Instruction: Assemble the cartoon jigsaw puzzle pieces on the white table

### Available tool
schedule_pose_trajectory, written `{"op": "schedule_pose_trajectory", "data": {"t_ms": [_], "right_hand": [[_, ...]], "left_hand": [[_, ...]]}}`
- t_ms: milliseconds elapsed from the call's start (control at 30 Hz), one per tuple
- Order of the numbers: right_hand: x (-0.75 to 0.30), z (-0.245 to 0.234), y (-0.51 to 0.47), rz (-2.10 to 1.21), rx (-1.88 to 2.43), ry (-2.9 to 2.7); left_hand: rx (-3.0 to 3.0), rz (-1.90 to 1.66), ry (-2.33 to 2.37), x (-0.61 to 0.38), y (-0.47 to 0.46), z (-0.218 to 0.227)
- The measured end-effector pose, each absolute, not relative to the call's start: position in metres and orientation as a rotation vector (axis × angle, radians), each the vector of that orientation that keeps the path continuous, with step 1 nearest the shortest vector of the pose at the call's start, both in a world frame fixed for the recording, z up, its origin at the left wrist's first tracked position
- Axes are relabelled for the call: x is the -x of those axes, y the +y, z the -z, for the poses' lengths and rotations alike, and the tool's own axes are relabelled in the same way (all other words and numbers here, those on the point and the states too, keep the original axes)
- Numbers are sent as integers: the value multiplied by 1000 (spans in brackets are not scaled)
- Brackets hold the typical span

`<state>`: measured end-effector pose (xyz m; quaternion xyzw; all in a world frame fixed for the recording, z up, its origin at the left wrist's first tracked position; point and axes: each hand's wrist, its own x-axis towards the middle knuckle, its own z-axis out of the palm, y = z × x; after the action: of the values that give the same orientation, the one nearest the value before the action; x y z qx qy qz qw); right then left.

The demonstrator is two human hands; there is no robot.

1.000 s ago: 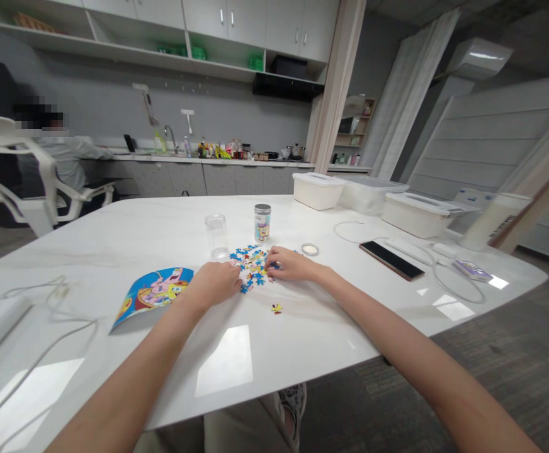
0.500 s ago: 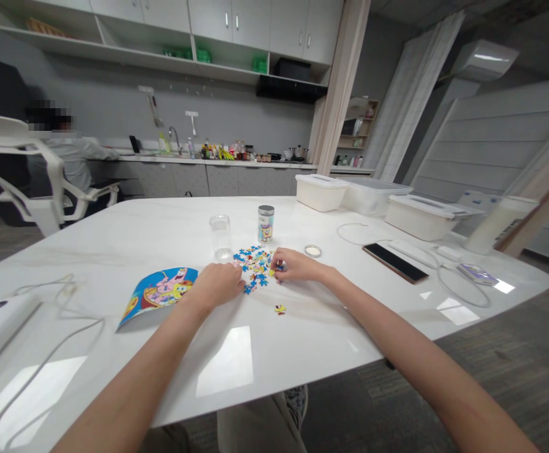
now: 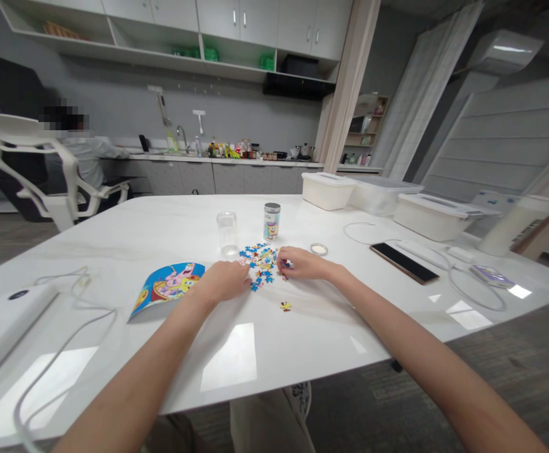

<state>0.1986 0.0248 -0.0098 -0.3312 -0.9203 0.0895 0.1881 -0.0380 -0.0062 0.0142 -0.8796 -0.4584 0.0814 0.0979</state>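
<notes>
Far left of the white tabletop (image 3: 331,343): a white oblong device (image 3: 14,327), with a pale cable (image 3: 16,412) looping beside it. Beyond the left edge, a white chair (image 3: 62,189) with a seated person (image 3: 85,165) in a light top, facing the rear counter. Next, a curved picture sheet (image 3: 165,286), blue ground with yellow and pink cartoon figures, lying near the left forearm. Left hand (image 3: 227,280): palm down, fingers curled toward the left edge of the pile; fingertips partly hidden, cannot tell whether the grip holds anything. Just behind this hand, a clear jar (image 3: 227,234), upright. Puzzle pieces (image 3: 261,263): loose, mostly blue and yellow, heaped between the two hands. Behind the pile, a printed can (image 3: 271,224) with a grey top, upright. One yellow-and-brown piece (image 3: 286,306) lies apart, nearer the table's front edge. Right hand (image 3: 303,263): fingers bent down at the pile's right edge; cannot tell whether the grip is closed on a piece. Beyond it, a ring-shaped lid (image 3: 318,249) lies flat. Farther right: lidded white tubs at the back, a dark flat slab (image 3: 403,263), then a purplish flat item (image 3: 492,275).
</notes>
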Motion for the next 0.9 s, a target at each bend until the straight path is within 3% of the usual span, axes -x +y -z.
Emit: {"op": "schedule_pose_trajectory", "data": {"t_ms": [700,900], "right_hand": [[-202,-1,20,-209,930,-2624],[-198,-7,12,-444,944,-2657]], "left_hand": [[2725,-216,-1178,33,-13,-16],[2846,-215,-1087,26,-17,-16]]}}
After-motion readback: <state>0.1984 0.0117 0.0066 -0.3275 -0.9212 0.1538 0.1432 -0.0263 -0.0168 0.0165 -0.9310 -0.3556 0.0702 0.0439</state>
